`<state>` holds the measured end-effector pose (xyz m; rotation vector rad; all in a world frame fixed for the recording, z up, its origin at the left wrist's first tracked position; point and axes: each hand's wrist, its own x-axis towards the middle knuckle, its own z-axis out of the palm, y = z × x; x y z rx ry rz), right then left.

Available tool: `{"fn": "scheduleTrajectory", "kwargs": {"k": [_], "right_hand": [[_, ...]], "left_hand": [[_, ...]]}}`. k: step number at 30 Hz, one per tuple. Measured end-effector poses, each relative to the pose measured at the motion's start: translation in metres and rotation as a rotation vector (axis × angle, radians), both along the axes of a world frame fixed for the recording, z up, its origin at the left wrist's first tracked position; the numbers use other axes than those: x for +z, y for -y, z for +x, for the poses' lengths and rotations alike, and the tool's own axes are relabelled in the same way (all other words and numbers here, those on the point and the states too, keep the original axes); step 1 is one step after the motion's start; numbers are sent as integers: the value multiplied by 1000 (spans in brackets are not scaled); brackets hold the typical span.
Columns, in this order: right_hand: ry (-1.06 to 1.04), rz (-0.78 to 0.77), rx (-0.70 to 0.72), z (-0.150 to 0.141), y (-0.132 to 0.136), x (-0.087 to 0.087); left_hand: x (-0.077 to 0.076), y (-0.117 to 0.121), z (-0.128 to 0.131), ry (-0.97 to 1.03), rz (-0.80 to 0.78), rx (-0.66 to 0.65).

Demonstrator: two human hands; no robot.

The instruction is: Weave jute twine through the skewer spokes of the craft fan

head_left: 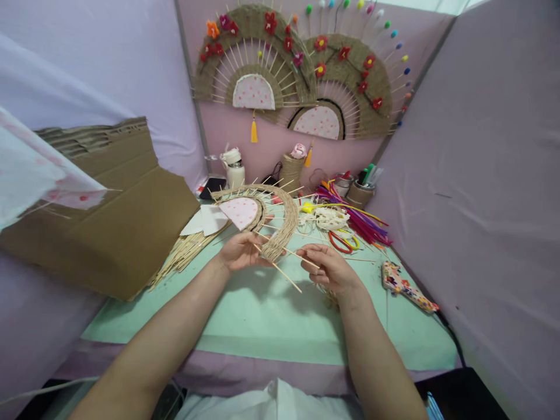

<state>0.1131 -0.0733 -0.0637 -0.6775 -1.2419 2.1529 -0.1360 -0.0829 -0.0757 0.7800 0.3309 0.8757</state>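
A half-round hand-made fan (286,224) is held up above the table. Sticks spread through its twine-wrapped outer arc, and its inner half disc (240,211) is covered with white, pink-spotted cloth. My left hand (242,252) grips the fan's lower near end, with some of its fingers hidden behind it. The closed fingers of my right hand (326,265) are at a thin wooden stick (308,262) that juts from the fan's near end. A second stick (289,279) sticks out below it, nearer to me.
Cardboard (118,216) leans at the left beside a bundle of thin sticks (188,251). Red-handled scissors (340,242), pipe cleaners (363,219) and a patterned glue gun (406,286) lie at the right. A twine spool (291,171) and a white bottle (234,168) stand behind. Finished fans (262,58) hang on the back wall.
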Motion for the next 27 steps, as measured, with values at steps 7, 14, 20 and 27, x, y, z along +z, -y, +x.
{"fn": "scheduleTrajectory", "kwargs": {"k": [7,14,20,27], "right_hand": [[-12,-18,-15,7,-4,1],[6,-14,-43,15,-7,0],[9,56,-46,24,-7,0],[12,150,-205,27,-8,0]], "left_hand": [[3,-1,1,17,-36,127],[0,-5,0,39,-86,151],[-5,-8,-1,25,-120,105],[-6,-7,0,-23,-134,134]]}}
